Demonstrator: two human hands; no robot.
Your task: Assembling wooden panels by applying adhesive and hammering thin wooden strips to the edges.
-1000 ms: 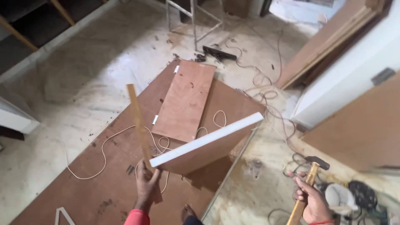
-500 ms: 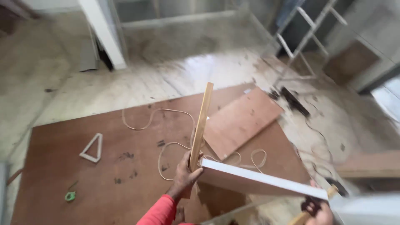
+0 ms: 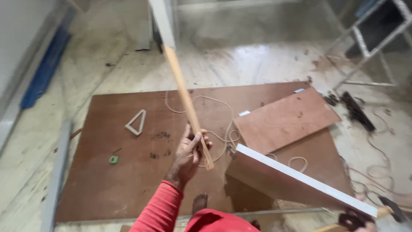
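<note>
**A wooden strip raised over the plywood sheet**

We see our left hand (image 3: pixel 189 154), in a red sleeve, clenched around the lower end of a long thin wooden strip (image 3: pixel 185 99). The strip rises slantwise up and away from us, clear of the floor, above a large brown plywood sheet (image 3: pixel 128 180) lying flat on the pale floor (image 3: pixel 240 64).

Our right hand (image 3: pixel 354 221) shows only at the bottom right edge. It sits at a hammer handle (image 3: pixel 382 212), but we cannot tell how its fingers close. A white-edged board (image 3: pixel 300 182) slants between the two hands, and a smaller plywood panel (image 3: pixel 285 120) lies beyond it on the sheet.

Also on the sheet are a loose pale cord (image 3: pixel 214 107), a small white triangle (image 3: pixel 136 123) and a small green object (image 3: pixel 113 159). We see no containers here. A metal frame (image 3: pixel 365 43) stands at the upper right.
</note>
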